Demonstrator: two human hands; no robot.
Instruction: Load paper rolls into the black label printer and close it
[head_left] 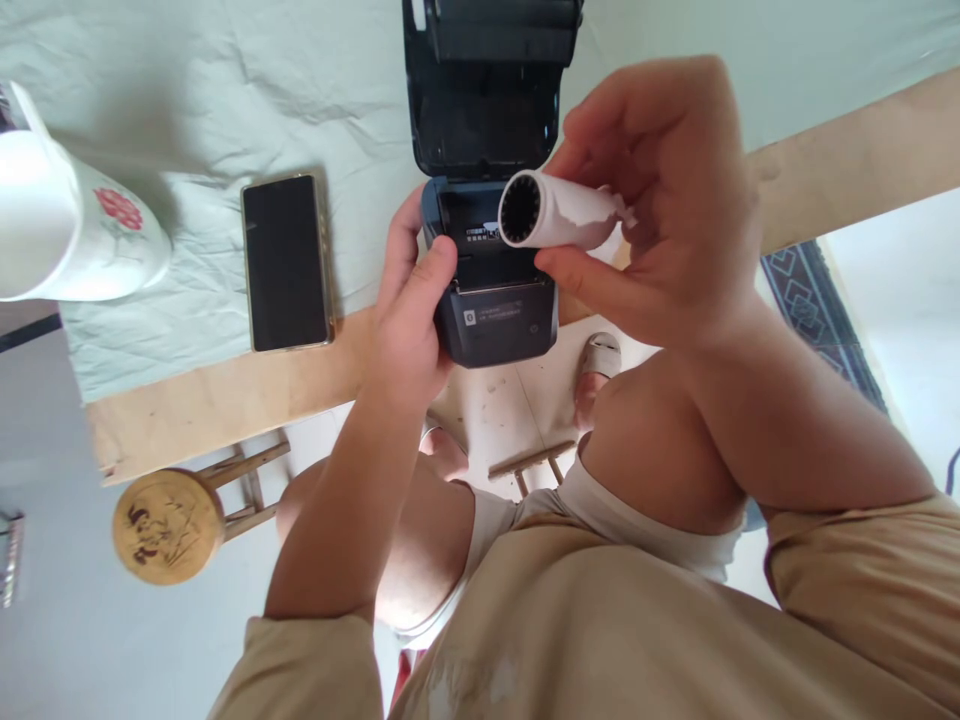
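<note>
A white jug (67, 225) with a red flower stands at the far left on the pale cloth (225, 90), and a dark phone (286, 262) lies flat just to its right, near the table (225, 400) edge; a round stool (166, 525) sits on the floor below. At the middle, the left hand (411, 310) is closed on the left side of the printer (491, 290), thumb on its front rim, fingers curled behind, steadying it at the edge with its lid (491, 85) thrown open and the bay bare. Just right of it, the right hand (660, 200) pinches the paper roll (559, 210) between thumb below and fingers above, its dark core facing the camera, held just above the bay and not yet in it. To seat it well, I judge the roll should turn so its axis lies across the bay, the torn loose end leading toward the front slot, while the left hand keeps the body from sliding off the edge.
</note>
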